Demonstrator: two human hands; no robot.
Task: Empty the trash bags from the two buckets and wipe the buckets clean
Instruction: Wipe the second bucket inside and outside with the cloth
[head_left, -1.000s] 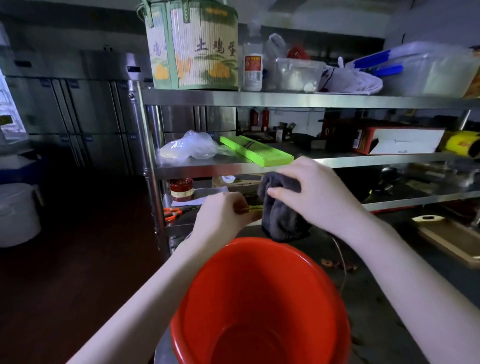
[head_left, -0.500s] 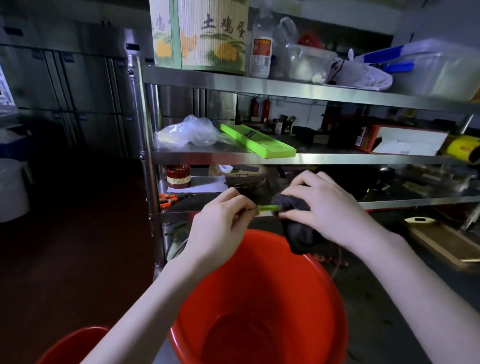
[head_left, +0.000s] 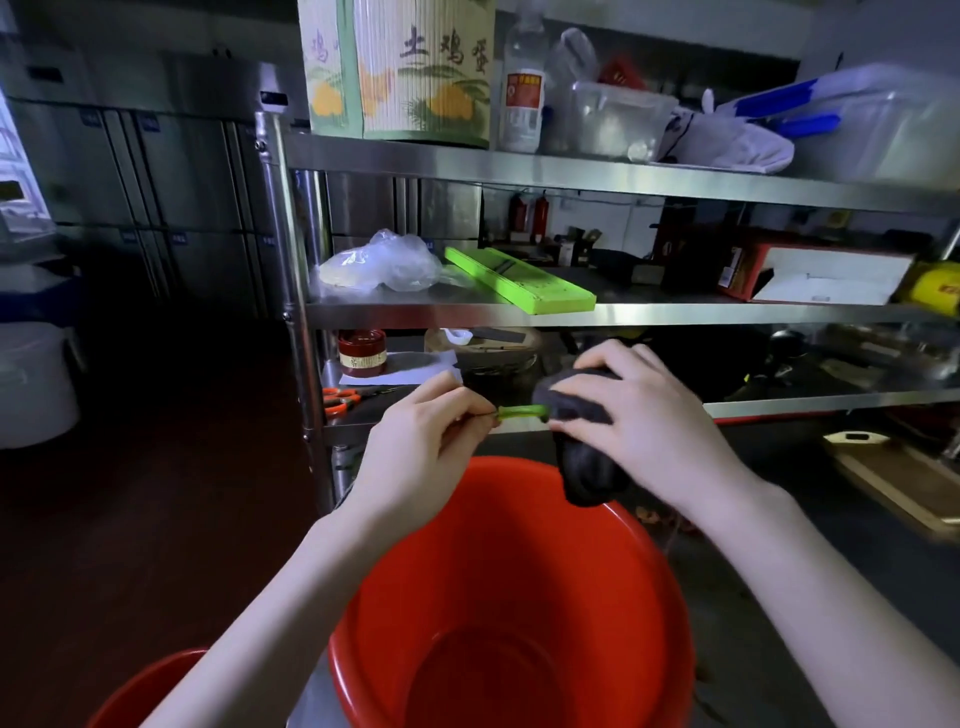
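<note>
A red bucket (head_left: 519, 613) stands on the dark counter right below my arms, its inside bare. The rim of a second red bucket (head_left: 150, 686) shows at the bottom left, lower down. My right hand (head_left: 639, 421) grips a dark grey cloth (head_left: 587, 467) above the first bucket's far rim. My left hand (head_left: 426, 441) pinches a thin green strip (head_left: 522, 412) that runs to the cloth. No trash bag shows in either bucket.
A steel shelf rack (head_left: 519, 314) rises just behind the bucket, holding a green slicer (head_left: 519, 280), a crumpled plastic bag (head_left: 384, 262), orange scissors (head_left: 340, 399) and boxes. A wooden board (head_left: 904, 483) lies on the counter at right. A white tub (head_left: 36, 379) stands far left.
Both hands have lifted a little and drawn apart, so more of the green strip shows between them. The view dropped, bringing the second bucket's rim into sight.
</note>
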